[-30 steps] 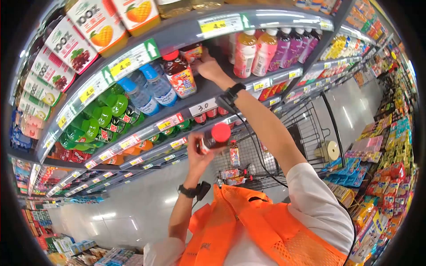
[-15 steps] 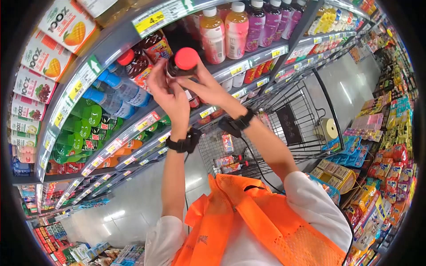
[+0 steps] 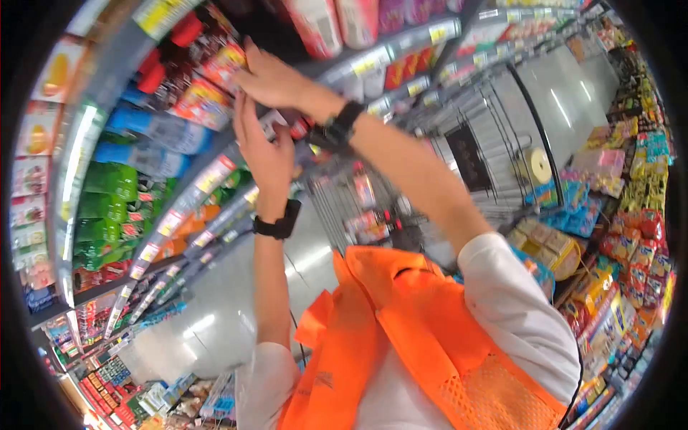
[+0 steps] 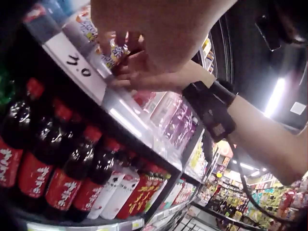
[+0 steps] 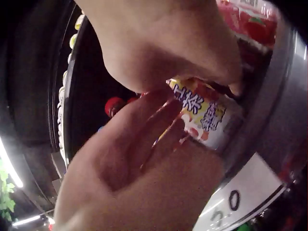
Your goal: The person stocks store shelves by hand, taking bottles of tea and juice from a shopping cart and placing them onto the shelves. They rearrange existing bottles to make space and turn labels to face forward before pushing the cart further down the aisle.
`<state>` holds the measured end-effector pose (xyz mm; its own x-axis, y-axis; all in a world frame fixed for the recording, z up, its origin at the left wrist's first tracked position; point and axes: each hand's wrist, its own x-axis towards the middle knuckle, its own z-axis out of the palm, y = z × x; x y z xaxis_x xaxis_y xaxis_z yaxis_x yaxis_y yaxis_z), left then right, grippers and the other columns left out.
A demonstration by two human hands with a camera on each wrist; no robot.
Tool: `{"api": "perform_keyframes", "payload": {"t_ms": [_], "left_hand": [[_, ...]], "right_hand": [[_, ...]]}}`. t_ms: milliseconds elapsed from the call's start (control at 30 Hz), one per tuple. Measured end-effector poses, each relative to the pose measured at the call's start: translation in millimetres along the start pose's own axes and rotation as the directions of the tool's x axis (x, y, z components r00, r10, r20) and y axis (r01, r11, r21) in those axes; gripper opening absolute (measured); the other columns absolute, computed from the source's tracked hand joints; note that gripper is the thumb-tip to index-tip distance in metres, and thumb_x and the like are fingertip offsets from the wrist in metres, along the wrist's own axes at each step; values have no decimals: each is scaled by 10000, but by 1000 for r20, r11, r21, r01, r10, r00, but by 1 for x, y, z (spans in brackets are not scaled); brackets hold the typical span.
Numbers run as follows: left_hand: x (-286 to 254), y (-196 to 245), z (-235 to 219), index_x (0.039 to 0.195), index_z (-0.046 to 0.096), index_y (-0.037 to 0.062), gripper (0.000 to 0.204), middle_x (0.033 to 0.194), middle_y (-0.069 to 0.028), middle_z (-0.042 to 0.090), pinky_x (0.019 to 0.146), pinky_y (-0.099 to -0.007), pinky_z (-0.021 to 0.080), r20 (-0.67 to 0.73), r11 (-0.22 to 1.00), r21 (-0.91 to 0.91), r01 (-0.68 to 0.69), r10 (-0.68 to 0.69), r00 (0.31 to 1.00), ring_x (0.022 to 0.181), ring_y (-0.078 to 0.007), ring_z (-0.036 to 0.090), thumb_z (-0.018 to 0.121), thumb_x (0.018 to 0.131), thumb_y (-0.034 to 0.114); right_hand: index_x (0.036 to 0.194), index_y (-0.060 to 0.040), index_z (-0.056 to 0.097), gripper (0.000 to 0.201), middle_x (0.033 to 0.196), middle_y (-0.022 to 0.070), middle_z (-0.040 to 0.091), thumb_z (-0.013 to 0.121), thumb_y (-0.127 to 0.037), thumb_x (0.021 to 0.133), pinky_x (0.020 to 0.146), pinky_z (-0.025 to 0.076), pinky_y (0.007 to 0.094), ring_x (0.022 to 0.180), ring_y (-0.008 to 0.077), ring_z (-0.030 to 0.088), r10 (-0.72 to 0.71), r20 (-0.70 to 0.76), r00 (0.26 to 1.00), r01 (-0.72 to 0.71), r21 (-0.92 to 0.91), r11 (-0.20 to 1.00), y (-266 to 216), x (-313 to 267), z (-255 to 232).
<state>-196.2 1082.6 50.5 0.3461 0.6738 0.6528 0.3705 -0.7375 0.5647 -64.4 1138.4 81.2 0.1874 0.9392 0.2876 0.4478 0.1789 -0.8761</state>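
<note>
My right hand (image 3: 276, 82) reaches to the shelf with its fingers at an orange-labelled tea bottle (image 3: 226, 63). Just below it, my left hand (image 3: 264, 147) is raised, fingers extended and thumb apart. A second tea bottle (image 3: 197, 104) with the same label leans alongside, to the left. Their red caps (image 3: 186, 29) point up and left. Close up in the right wrist view, the yellow and white label (image 5: 207, 115) shows between my two hands, partly covered by them. The left wrist view has my left hand (image 4: 144, 33) overlapping my right hand (image 4: 149, 74) by the shelf edge.
Blue-capped water bottles (image 3: 143, 154) and green bottles (image 3: 107, 215) stand to the left. Pink-labelled bottles (image 3: 315, 25) are to the right. A handwritten price card (image 4: 74, 62) lines the shelf edge above dark red-labelled bottles (image 4: 62, 178). Behind is a shopping cart (image 3: 466, 161) with several bottles.
Half a second ago both hands held a red-capped bottle in front of the shelf. Now they have moved up and left to the shelf bottles, and the left hand has let go.
</note>
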Motion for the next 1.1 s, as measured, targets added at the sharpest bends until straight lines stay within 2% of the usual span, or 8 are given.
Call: {"api": "perform_keyframes", "payload": {"t_ms": [200, 367, 533, 767, 833, 967, 1033, 1100], "left_hand": [[-158, -49, 9, 1138, 629, 27, 367, 1189, -152, 629, 990, -454, 451, 302, 997, 15, -71, 63, 951, 1140, -389, 566, 616, 780, -55], [-317, -84, 63, 1256, 574, 48, 491, 1248, -170, 586, 998, -482, 478, 869, 934, 102, 343, -252, 427, 1201, -384, 551, 665, 776, -5], [-431, -112, 146, 1388, 501, 46, 694, 1379, -209, 530, 1089, -464, 433, 934, 895, 279, 349, -337, 118, 1325, -393, 479, 744, 738, 43], [-475, -119, 219, 1374, 521, 138, 865, 1339, -146, 450, 991, -527, 481, 872, 881, 439, 178, -465, 154, 1228, -401, 495, 903, 599, 171], [-467, -114, 226, 1354, 530, 119, 833, 1389, -166, 434, 997, -522, 486, 877, 863, 459, 210, -478, 46, 1257, -405, 493, 892, 607, 189], [-477, -103, 211, 1291, 585, 91, 626, 1424, -232, 481, 996, -519, 495, 925, 939, 283, 194, -321, 203, 1278, -398, 524, 789, 710, 203], [-427, -75, 222, 1286, 609, 141, 536, 1178, -160, 664, 968, -488, 503, 856, 800, 515, 308, -461, -234, 1107, -350, 647, 738, 777, 244], [-456, -79, 222, 1281, 601, 77, 492, 1172, -134, 679, 954, -424, 506, 961, 790, 223, 572, -278, 9, 1133, -317, 648, 722, 863, 308]], "right_hand": [[1134, -26, 670, 271, 971, 147, 729, 589, -199, 942, 741, 563, 341, 844, 286, 734, -222, -84, 971, 232, 133, 964, 30, -140, -75], [1012, -51, 703, 205, 972, 143, 748, 624, -205, 903, 731, 564, 407, 872, 341, 719, 355, 181, 917, -281, -339, 898, 226, -341, -26], [1200, -40, 604, 400, 1230, 184, 630, 654, -240, 857, 919, 523, 471, 1142, 373, 613, 672, 729, 130, -429, -570, 701, 376, -482, 18], [1420, -51, 374, 941, 1490, 269, 342, 867, -335, 670, 1029, 443, 586, 1357, 484, 380, 710, -301, 637, -708, -594, 383, 483, -446, -19], [1512, -119, 310, 1111, 1585, 307, 165, 885, -484, 635, 1067, 359, 667, 1435, 527, 241, 682, -315, 660, -681, -634, 366, 528, -430, -45], [1603, -270, 192, 1244, 1631, 351, 21, 825, -692, 618, 1083, 280, 732, 1491, 558, 105, 856, -211, 473, -713, -662, 230, 550, -396, -52], [1594, -270, 228, 1225, 1632, 344, 44, 838, -673, 611, 1081, 282, 733, 1487, 563, 116, 838, -247, 487, -677, -713, 184, 563, -402, -41], [1576, -265, 283, 1186, 1631, 332, 85, 852, -646, 607, 1077, 292, 729, 1480, 564, 136, 841, -273, 467, -678, -721, 142, 555, -396, -44]]}}
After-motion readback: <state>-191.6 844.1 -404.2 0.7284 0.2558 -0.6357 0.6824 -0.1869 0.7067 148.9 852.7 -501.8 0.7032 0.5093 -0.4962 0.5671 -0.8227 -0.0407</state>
